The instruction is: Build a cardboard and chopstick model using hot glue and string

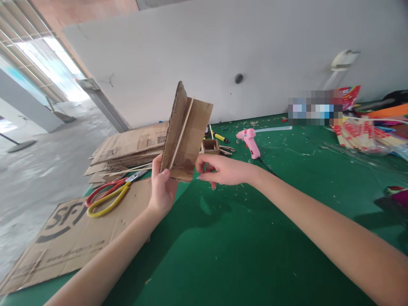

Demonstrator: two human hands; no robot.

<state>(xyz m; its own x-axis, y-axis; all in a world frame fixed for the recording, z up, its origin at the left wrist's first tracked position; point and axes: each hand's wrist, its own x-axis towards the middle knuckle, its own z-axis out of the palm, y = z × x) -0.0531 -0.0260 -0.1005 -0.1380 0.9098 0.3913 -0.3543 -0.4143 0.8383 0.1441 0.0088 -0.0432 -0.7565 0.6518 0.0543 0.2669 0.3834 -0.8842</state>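
Observation:
A folded cardboard piece (pixel 199 123) stands upright in my left hand (pixel 164 189), which grips it at its lower left corner with the thumb in front. Along its inside crease runs a thin wooden stick (pixel 182 136), slightly tilted. Close to the lower right edge of the cardboard is my right hand (pixel 215 169). Its fingers are curled, with the thumb and forefinger nearly together; anything pinched there is too small to make out. Whether the right fingertips touch the cardboard, I cannot tell.
Scissors (pixel 110 195) with red and yellow handles lie on a flat cardboard sheet (pixel 76 238), beside stacked cardboard (pixel 127 142). A pink glue gun (pixel 251 142), a small cardboard box (pixel 210 147) and pliers (pixel 227 150) rest on the green table (pixel 255 250). Craft packets (pixel 357 136) sit right.

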